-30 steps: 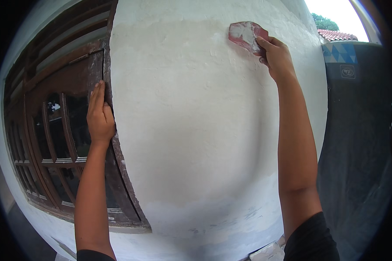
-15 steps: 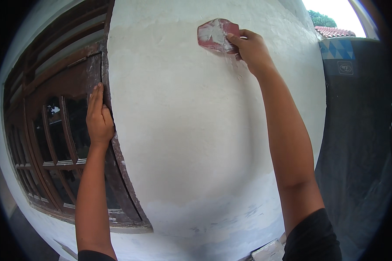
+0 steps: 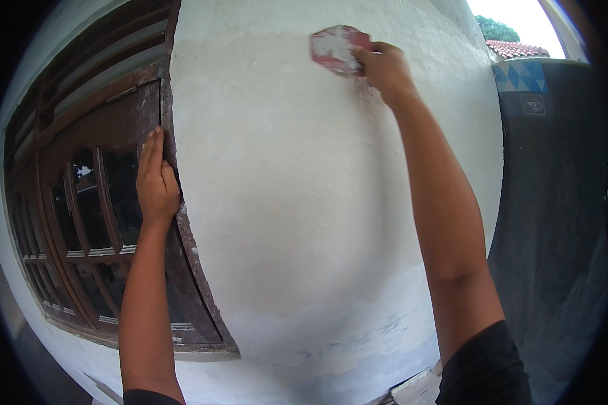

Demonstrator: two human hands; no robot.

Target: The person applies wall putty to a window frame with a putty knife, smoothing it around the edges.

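High on the whitish wall (image 3: 284, 169), my right hand (image 3: 386, 73) is closed around the right end of a red putty scraper (image 3: 336, 48). White paste smears the scraper's flat face, which lies close against the wall. Small drips or ridges of paste show on the wall just below it. At the left, my left hand (image 3: 158, 179) rests with its fingers stretched out flat against the brown wooden window frame (image 3: 171, 145). It holds nothing.
Brown window shutters (image 3: 81, 250) with dark panes fill the left side. To the right stands a tall dark panel (image 3: 554, 202) with a blue and white patterned strip. A red tiled roof (image 3: 517, 49) shows behind it. Low at the wall's foot lies a pale slab (image 3: 415, 391).
The scraper in my right hand has tilted slightly and shifted a little up the wall. My left hand keeps its place on the window frame; the view has moved slightly.
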